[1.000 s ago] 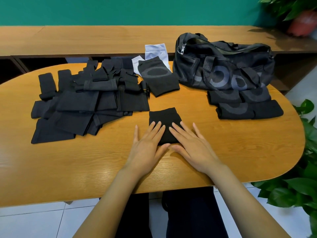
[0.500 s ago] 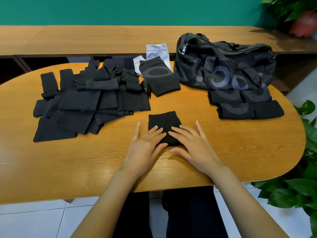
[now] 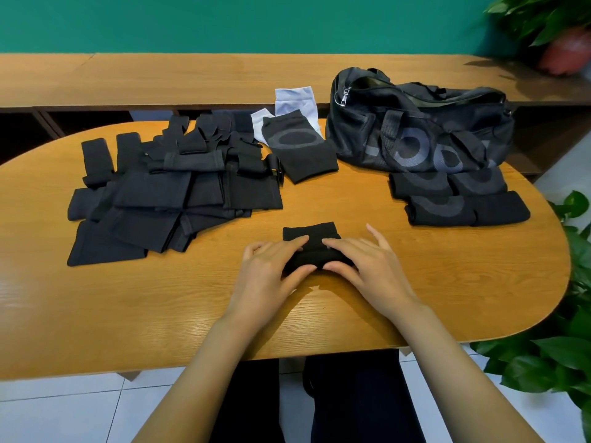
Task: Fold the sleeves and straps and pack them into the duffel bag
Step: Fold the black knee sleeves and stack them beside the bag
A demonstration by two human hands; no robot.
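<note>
A small folded black sleeve point(image 3: 311, 235) lies on the wooden table in front of me. My left hand point(image 3: 271, 273) and my right hand point(image 3: 367, 266) both pinch its near edge, thumbs under and fingers on top, lifting that edge. To the left spreads a pile of black sleeves and straps point(image 3: 166, 193). A black sleeve with a grey oval point(image 3: 299, 148) lies on white sleeves point(image 3: 295, 99) at the back. The black duffel bag point(image 3: 422, 123) stands at the back right with its zip open. Folded black sleeves point(image 3: 457, 199) are stacked in front of it.
The oval table's rim point(image 3: 543, 298) curves round on the right, with green plants point(image 3: 569, 346) beside it. A long wooden bench point(image 3: 160, 78) runs behind the table against a green wall. A red pot point(image 3: 566, 52) stands at the far right.
Both hands slid back from lying flat on the sleeve to its near edge and now pinch that edge, raising it.
</note>
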